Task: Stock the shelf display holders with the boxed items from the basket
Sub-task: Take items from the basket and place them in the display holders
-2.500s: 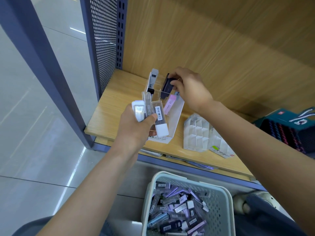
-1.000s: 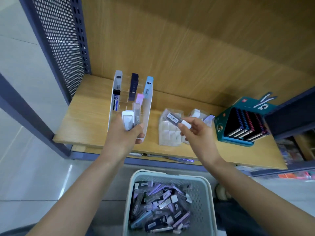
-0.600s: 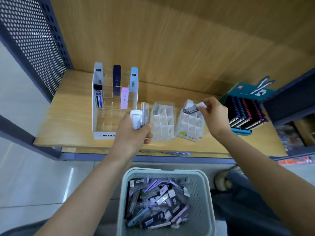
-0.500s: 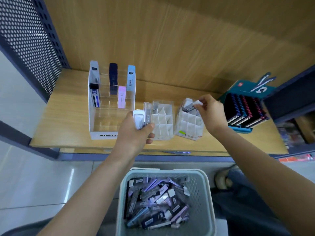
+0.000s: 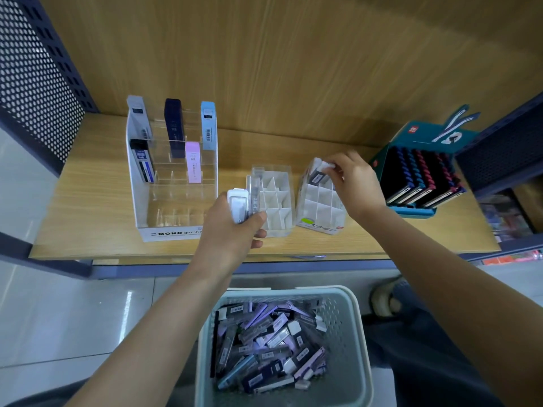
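Observation:
My left hand [image 5: 232,230] grips two slim boxes [image 5: 245,202], one white and one clear, in front of the middle grid holder [image 5: 274,198]. My right hand [image 5: 351,180] pinches a dark boxed item with a white cap [image 5: 318,176] at the back left cell of the right grid holder [image 5: 321,208]. The item is partly down in that cell. A clear tiered MONO display holder [image 5: 173,183] on the left carries several upright boxes. The pale basket [image 5: 355,333] below the shelf is full of boxed items [image 5: 270,345].
A teal display box [image 5: 423,171] of dark pens stands at the shelf's right end. The wooden shelf [image 5: 88,201] has a perforated metal side panel [image 5: 38,83] on the left and a wood back wall. A shoe [image 5: 382,298] shows right of the basket.
My right hand carried the dark box from mid-shelf to the right grid holder and lowered it into the back left cell. The view swung right. My left hand kept its boxes.

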A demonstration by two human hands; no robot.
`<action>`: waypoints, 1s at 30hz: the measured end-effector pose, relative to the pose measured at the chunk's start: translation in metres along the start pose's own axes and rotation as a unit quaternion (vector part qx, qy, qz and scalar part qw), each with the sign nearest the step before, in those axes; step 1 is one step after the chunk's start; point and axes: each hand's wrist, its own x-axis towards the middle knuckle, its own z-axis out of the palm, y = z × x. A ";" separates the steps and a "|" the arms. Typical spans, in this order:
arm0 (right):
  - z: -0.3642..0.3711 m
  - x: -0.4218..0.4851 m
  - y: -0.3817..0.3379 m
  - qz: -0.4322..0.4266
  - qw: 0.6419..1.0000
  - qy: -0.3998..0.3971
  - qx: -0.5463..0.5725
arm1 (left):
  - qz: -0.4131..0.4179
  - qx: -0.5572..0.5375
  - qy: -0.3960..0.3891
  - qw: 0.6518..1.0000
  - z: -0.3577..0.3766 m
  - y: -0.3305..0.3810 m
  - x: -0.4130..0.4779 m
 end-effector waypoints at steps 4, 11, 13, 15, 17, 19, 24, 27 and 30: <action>0.007 -0.006 0.003 0.025 0.998 -0.058 0.004 | -0.002 0.008 -0.002 1.000 0.001 -0.002 0.000; 0.012 0.001 -0.002 0.047 0.999 -0.010 0.001 | -0.003 0.013 -0.006 1.000 0.003 -0.003 -0.001; 0.013 0.003 -0.002 0.055 0.998 -0.011 -0.015 | -0.005 0.013 -0.006 1.000 0.004 -0.003 0.000; 0.014 0.003 -0.003 0.059 0.998 -0.017 -0.031 | -0.007 0.014 -0.006 1.000 0.005 -0.004 0.000; 0.015 0.000 -0.007 0.057 0.997 -0.021 -0.043 | -0.010 0.014 -0.003 1.000 0.006 -0.004 0.001; 0.013 -0.009 -0.021 0.050 0.999 -0.009 -0.004 | -0.011 0.020 -0.003 1.000 0.006 -0.005 0.001; -0.002 -0.045 -0.078 0.086 0.946 -0.124 0.287 | -0.013 0.023 -0.037 0.999 0.007 -0.004 -0.003; -0.006 -0.061 -0.097 0.113 0.893 -0.189 0.392 | -0.012 0.034 -0.058 0.998 0.007 -0.003 -0.007; -0.011 -0.064 -0.101 0.145 0.864 -0.176 0.449 | -0.013 0.041 -0.059 0.997 0.005 -0.004 -0.009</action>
